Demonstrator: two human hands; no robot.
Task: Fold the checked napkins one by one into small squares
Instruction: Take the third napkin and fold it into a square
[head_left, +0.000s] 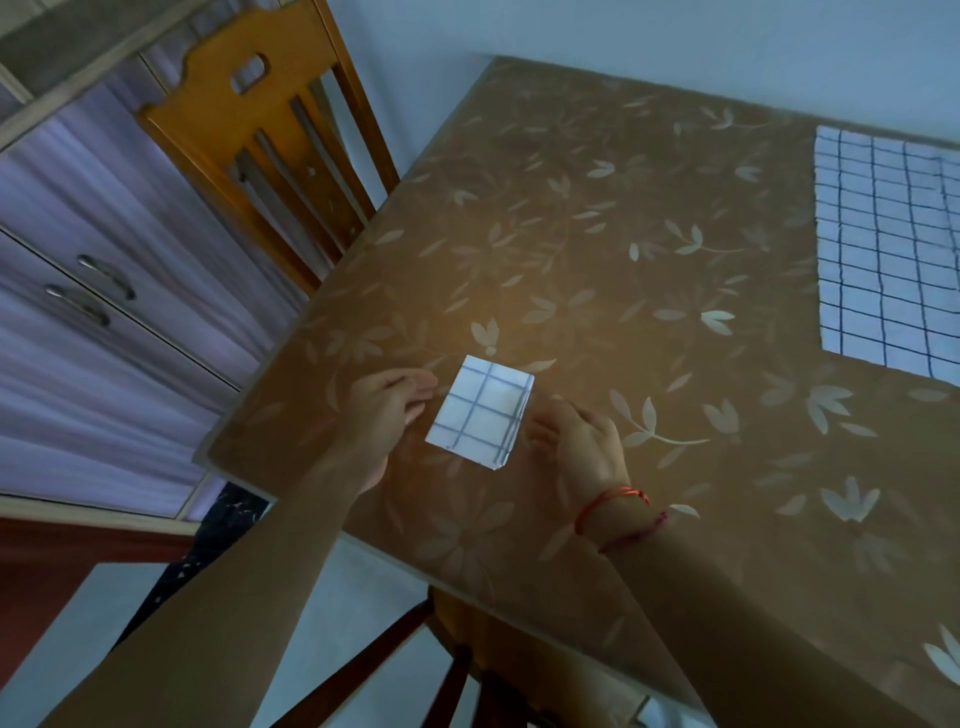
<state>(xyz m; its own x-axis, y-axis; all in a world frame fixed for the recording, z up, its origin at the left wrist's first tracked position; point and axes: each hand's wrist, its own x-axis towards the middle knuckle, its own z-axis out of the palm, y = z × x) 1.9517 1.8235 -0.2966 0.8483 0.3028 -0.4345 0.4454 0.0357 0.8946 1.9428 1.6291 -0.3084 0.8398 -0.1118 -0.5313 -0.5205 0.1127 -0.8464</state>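
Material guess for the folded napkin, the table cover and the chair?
Folded napkin: thin woven cloth, probably cotton, matte; stacked layers show at its right edge. Table cover: likely vinyl or laminate, leaf print with a soft sheen. Chair: varnished wood, glossy orange-brown slats.
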